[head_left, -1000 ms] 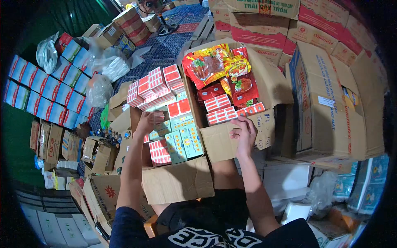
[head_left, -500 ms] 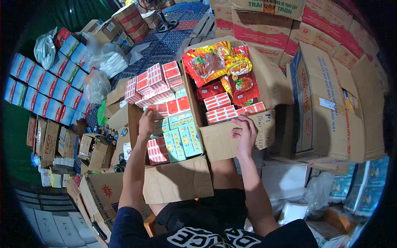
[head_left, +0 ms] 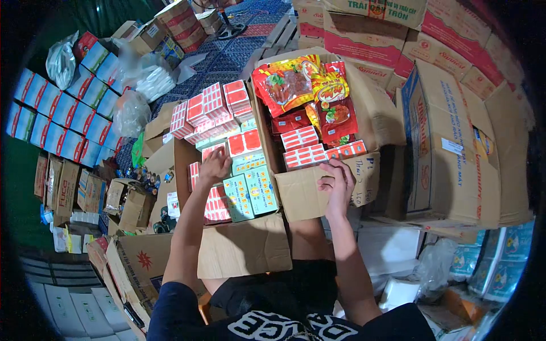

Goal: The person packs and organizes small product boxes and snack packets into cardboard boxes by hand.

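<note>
L hand (head_left: pixel 215 166): fingers bent down at a red-white pack (head_left: pixel 213 151) inside the L ctn (head_left: pixel 244 244), next to pale-green boxes (head_left: pixel 261 190); fingertips hidden, so grasp vs. mere touch can't be told. R hand (head_left: pixel 338 181): fingers loosely half-curled, no obj. visible in them, at the front flap (head_left: pixel 301 199) of the R ctn (head_left: pixel 372 113). Poss. faults: rear red-white stack (head_left: pixel 206 105) may topple if L hand knocks it; pack may tilt, given uneven box tops; flap may crease if R hand bears down.
</note>
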`<state>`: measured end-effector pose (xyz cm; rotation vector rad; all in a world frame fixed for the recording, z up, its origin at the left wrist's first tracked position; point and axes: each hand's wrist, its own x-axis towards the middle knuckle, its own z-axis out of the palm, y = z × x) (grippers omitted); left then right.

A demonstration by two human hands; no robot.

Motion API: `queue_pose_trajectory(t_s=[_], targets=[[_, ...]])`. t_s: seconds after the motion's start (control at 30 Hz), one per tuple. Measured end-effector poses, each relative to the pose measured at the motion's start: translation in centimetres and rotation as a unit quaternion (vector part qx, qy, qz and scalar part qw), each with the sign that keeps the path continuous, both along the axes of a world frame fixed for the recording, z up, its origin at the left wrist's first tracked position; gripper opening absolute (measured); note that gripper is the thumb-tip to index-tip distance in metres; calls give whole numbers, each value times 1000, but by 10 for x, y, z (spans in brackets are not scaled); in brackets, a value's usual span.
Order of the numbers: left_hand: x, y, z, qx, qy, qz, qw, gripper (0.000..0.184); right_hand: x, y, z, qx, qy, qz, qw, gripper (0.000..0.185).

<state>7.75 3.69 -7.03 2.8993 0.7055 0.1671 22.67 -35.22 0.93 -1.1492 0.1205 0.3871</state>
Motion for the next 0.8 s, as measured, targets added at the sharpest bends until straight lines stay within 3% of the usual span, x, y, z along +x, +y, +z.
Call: queue_pose_trajectory(t_s=[0.03, 0.17, 0.33, 0.4, 0.47, 0.5, 0.57, 0.6, 0.7, 0.8], targets=[[0, -3, -3, 39, 36, 33, 998, 62, 1, 0, 0, -2, -1, 1, 1000, 33], [12, -10, 6, 20, 101, 97, 990, 66, 0, -3, 0, 4, 4, -1, 1000, 32], [40, -3, 17, -118, 8, 197, 973, 64, 2, -2, 0, 32, 12, -3, 999, 29], [51, -11, 27, -198, -180, 142, 953, 66, 2, 0, 1, 43, 19, -15, 999, 25], [52, -22, 31, -86, -181, 1, 980, 77, 0, 0, 0, 48, 16, -14, 999, 25], [55, -29, 38, -79, -186, 0, 979, 77, 0, -1, 0, 44, 14, -13, 999, 25], [60, -42, 57, 92, -112, -179, 973, 95, 1, 0, 0, 45, 8, -13, 999, 25], [61, -40, 57, 97, -115, -180, 972, 95, 1, 0, -1, 41, 8, -10, 999, 26], [67, -34, 48, -29, -7, -113, 993, 99, 1, 0, -1, 31, 7, -7, 999, 29], [66, -39, 59, -16, 28, -89, 995, 99, 2, -1, -4, 37, 7, -4, 999, 29]])
